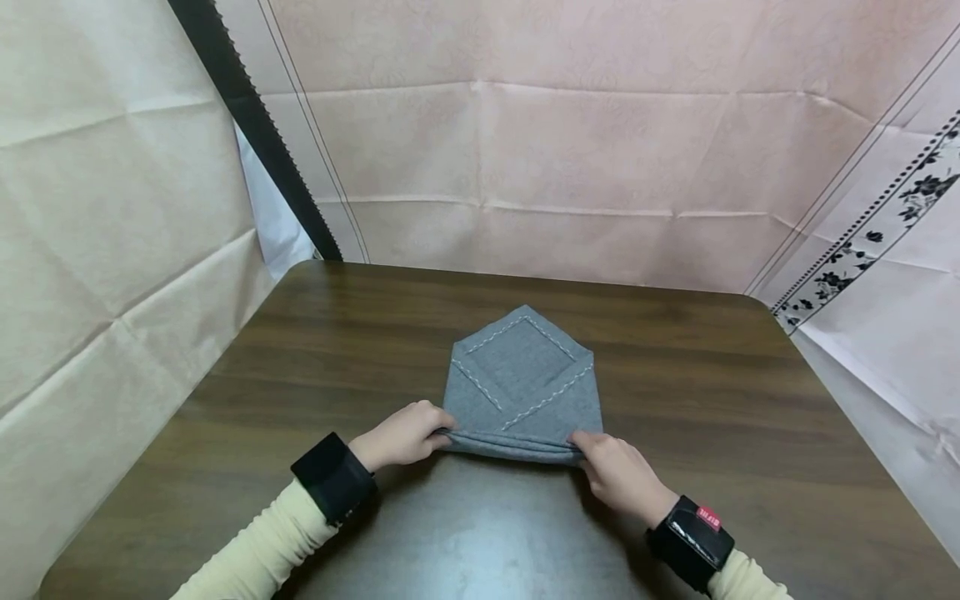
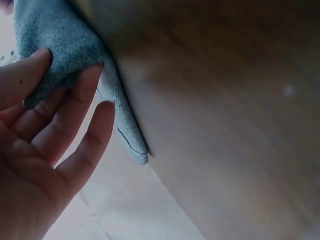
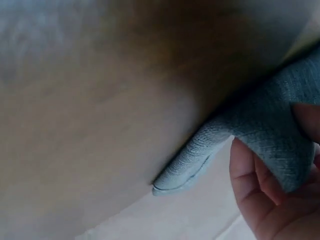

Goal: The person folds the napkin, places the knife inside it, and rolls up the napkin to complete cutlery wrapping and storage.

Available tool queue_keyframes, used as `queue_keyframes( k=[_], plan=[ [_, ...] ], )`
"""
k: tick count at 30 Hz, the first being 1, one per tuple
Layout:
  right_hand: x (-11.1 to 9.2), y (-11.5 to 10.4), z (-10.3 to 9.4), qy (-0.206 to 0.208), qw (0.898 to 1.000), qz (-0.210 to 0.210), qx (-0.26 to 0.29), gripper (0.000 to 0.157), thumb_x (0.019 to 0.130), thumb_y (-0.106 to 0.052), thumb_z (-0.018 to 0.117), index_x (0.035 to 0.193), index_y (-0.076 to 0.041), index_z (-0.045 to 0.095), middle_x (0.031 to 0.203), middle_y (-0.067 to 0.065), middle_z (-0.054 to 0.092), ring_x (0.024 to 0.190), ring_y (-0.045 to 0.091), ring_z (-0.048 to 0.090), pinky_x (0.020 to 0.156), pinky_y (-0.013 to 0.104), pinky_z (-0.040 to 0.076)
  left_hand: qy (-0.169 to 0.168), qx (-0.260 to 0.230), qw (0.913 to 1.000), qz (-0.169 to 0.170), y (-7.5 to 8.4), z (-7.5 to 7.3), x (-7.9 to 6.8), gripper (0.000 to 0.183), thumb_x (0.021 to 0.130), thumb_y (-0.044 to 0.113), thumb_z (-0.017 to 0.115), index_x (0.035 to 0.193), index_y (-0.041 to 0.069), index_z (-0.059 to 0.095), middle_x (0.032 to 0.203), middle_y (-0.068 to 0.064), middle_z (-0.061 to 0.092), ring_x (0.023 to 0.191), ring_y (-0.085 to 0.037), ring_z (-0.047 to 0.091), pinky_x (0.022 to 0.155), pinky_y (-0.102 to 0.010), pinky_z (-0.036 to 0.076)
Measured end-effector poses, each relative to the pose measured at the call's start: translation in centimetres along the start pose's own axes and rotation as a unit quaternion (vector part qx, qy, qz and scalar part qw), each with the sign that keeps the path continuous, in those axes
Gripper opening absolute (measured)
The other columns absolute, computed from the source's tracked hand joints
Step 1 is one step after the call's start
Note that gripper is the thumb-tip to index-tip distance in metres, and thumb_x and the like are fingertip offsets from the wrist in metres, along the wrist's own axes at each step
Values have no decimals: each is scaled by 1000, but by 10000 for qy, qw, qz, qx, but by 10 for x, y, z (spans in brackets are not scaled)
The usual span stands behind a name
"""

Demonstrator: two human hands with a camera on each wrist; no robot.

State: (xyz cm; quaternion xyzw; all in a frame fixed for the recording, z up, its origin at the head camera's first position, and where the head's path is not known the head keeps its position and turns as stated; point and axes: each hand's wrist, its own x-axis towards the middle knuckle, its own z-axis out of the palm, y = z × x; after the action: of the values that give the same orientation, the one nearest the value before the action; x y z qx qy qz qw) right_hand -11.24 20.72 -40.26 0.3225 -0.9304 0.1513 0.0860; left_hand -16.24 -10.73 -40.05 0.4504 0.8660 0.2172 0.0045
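A grey-blue piece of cloth [image 1: 517, 375] with white dashed stitching lies on the table, folded to a point at its far end. Its near edge is folded over in layers. My left hand [image 1: 408, 433] pinches the left end of that fold, and my right hand [image 1: 618, 471] pinches the right end. In the left wrist view, the thumb and fingers of the left hand [image 2: 55, 120] hold a raised flap of the cloth [image 2: 65, 40]. The right wrist view has the right hand [image 3: 280, 200] gripping the other raised corner of the cloth [image 3: 270, 120].
The dark brown wooden table [image 1: 300, 358] has rounded far corners. Pale creased sheets hang around it: a pinkish one [image 1: 570, 150] behind, a cream one [image 1: 112, 250] at left, and a white one with a black flower border [image 1: 847, 267] at right.
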Motion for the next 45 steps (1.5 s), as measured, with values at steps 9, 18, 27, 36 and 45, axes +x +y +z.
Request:
queue_keyframes(
  k=[9,18,27,36,45],
  plan=[
    [4,20,-6,-305,9911,384,1237,21,82,2,61,103,-1,57,92,9,63,82,21,60,68,36,48,-264,-590,9975,-290,-9,-4,13,16,84,-5,56,71,5,56,60,9,33,54,-3,31,53,-20,32],
    [11,27,-8,-501,9791,1015,1689,18,86,0,57,103,2,62,100,14,63,93,29,60,76,42,47,-146,-340,9975,-609,-11,0,19,34,80,-7,56,59,11,38,57,8,23,51,-5,24,50,-19,24],
    [25,17,0,-203,9832,1703,625,8,79,1,64,86,-1,65,77,7,64,67,17,58,60,35,47,-582,1141,9713,-2002,8,4,29,14,82,3,60,70,10,59,64,-2,52,56,-16,51,48,-34,42],
    [27,2,2,117,9824,1671,-829,13,76,-6,70,77,-5,57,65,10,59,52,26,57,40,38,41,-363,2475,9507,-1832,20,8,33,10,74,6,69,70,10,61,69,-5,59,58,-21,57,44,-35,42],
    [27,-3,7,580,9732,1295,-1809,28,69,-13,77,71,-5,50,58,9,51,46,25,51,35,36,36,-62,2706,9438,-1898,19,8,33,12,74,7,70,73,10,58,70,-6,58,60,-23,57,46,-36,42]
  ],
)
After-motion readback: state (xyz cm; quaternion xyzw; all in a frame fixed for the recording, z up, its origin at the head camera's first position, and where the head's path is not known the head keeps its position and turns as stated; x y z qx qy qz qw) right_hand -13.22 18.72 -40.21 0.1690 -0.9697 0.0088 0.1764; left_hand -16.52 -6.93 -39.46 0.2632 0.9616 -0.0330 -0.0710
